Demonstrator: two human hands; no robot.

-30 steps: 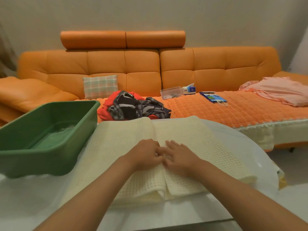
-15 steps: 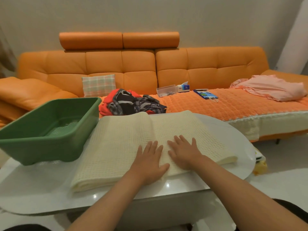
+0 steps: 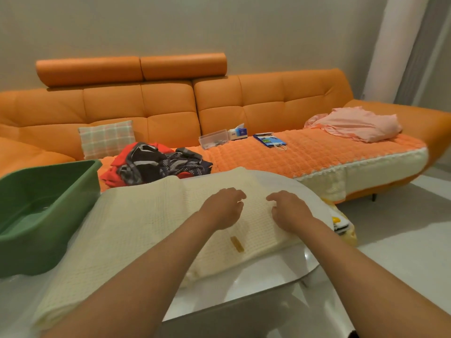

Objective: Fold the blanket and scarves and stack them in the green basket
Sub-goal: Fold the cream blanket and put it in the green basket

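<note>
A cream waffle-weave blanket [image 3: 146, 228] lies folded flat on the white oval table [image 3: 268, 276], with a small yellow tag [image 3: 236, 243] on top. My left hand [image 3: 224, 207] and my right hand [image 3: 290, 212] sit side by side on its right half, a gap between them. Their fingers are bent with the tips on the fabric, and no cloth shows between them. The green basket [image 3: 36, 191] stands at the table's left end and looks empty. A heap of red, black and striped scarves [image 3: 158, 164] lies on the sofa behind the blanket.
An orange sofa [image 3: 170, 106] fills the back, carrying a checked cushion [image 3: 106, 137], a clear box [image 3: 213, 139], a tissue box [image 3: 238, 132], a blue bag [image 3: 268, 140] and a pink cloth [image 3: 353, 123]. Yellow items [image 3: 341, 223] sit below the table's right edge.
My hands have slid from the blanket's near middle to its right half and spread apart. Their fingers went from flat to bent. The view has shifted left.
</note>
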